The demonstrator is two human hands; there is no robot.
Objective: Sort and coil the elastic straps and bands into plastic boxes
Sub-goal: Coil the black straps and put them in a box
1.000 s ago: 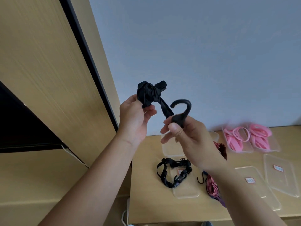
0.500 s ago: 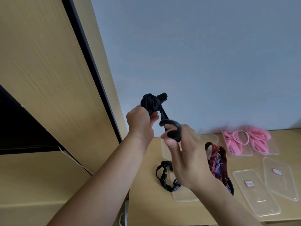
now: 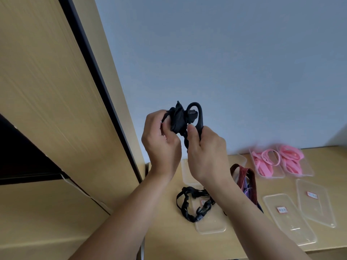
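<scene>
A pale wooden cabinet panel [image 3: 47, 91] with a dark edge strip fills the left side, against a grey-blue wall.

The left hand [image 3: 161, 145] is raised in front of the wall. Its fingers curl round a bunched black elastic strap [image 3: 177, 119], with the thumb pressed on the wad's lower edge. A short length of the strap drops between the two hands.

Just to the right, touching the bundle, stands the strap's black plastic hook [image 3: 199, 113]. Its long axis is close to upright and its curve is at the top, and the tip bends over leftward toward the wad. The right hand [image 3: 206, 152] grips the hook's shank, with the thumb laid against the near side.

Below on the wooden table [image 3: 169, 241] a black buckled strap [image 3: 187, 205] lies in a loose loop, partly over a clear lid [image 3: 210, 227]. Behind the wrists sits a clear plastic box [image 3: 189, 173]. Right of the right forearm, a red striped strap [image 3: 247, 177] arches up over something purple. Farther right, two clear boxes hold pink bands [image 3: 264, 162]. Nearer the table's front edge lie two labelled clear lids [image 3: 289, 218], side by side.
</scene>
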